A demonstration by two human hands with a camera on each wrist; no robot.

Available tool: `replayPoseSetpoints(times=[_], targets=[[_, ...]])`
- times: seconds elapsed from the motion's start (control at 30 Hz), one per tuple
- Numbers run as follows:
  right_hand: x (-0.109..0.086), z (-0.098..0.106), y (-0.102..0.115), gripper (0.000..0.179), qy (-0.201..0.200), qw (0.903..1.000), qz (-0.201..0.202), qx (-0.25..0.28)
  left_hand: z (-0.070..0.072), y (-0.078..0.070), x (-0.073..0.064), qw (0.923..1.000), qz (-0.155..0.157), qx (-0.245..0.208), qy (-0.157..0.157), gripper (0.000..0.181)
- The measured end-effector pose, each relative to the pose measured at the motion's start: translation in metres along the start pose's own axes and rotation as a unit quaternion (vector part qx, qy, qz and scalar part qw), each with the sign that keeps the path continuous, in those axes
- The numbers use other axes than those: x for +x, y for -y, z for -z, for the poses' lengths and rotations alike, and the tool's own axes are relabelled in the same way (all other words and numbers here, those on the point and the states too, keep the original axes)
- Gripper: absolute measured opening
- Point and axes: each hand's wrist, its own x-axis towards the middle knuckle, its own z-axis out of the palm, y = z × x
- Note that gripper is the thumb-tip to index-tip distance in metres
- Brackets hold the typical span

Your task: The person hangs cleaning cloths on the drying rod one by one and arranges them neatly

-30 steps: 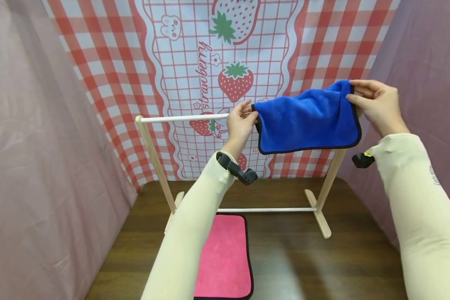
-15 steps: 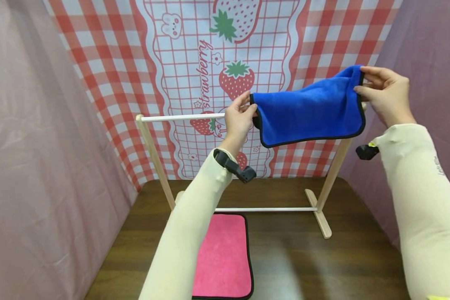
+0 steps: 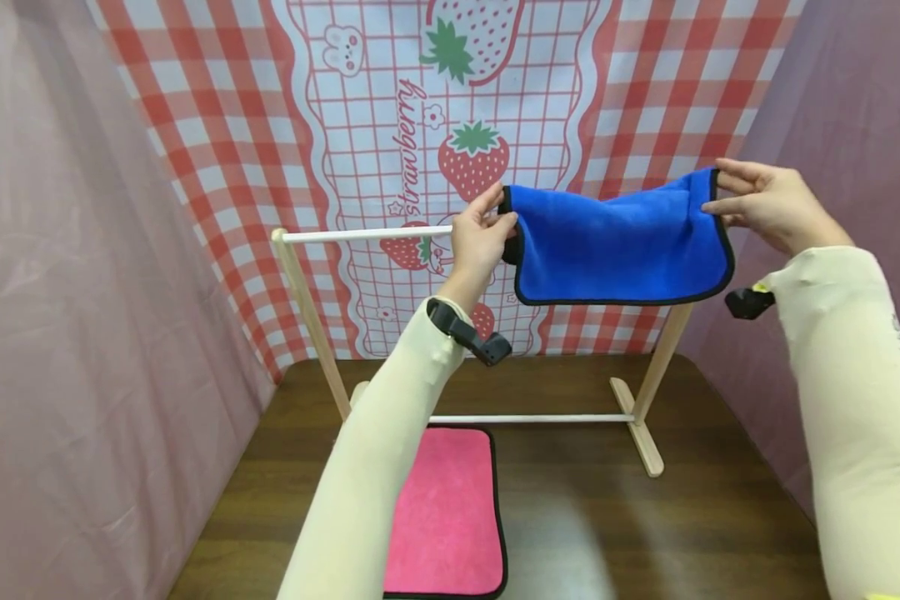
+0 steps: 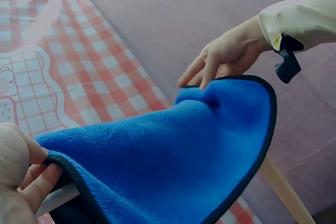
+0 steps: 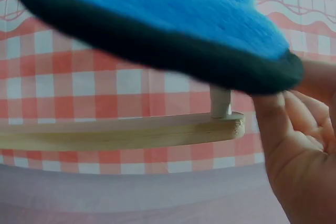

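Note:
A blue towel (image 3: 618, 246) with black edging drapes across the rack's white top rod (image 3: 367, 236), its front flap hanging toward me. My left hand (image 3: 480, 242) pinches the towel's left edge between thumb and fingers, right beside the rod. At the opposite edge, my right hand (image 3: 776, 208) pinches the upper right part. In the left wrist view the rod (image 4: 59, 199) runs in under the blue towel (image 4: 173, 156) at the left fingers. The right wrist view has the rod's end (image 5: 220, 102) showing below the black edging, next to the right hand (image 5: 299, 145).
A pink towel (image 3: 450, 517) with black edging lies flat on the brown wooden table (image 3: 570, 517), partly behind the left sleeve. The wooden rack's right post (image 3: 663, 362) and foot (image 3: 637, 429) stand on the table. A strawberry-print checked cloth (image 3: 645, 92) hangs behind.
The right hand first lifted the blue towel's right end up and rightward, then lowered it. The left hand rose slightly, and the towel's front flap now hangs more level.

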Motion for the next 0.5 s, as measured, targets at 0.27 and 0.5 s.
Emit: replayPoseSetpoints(times=[0.27,0.5], targets=[[0.0,0.002,0.007,0.087,0.014,0.9977,0.038,0.054,0.003,-0.001,0.005,1.0,0.0,0.0,-0.006,0.049],[0.002,0.001,0.013,0.089,0.025,0.9577,0.119,0.261,0.006,-0.006,0.012,0.9997,-0.016,-0.006,-0.018,0.048]])
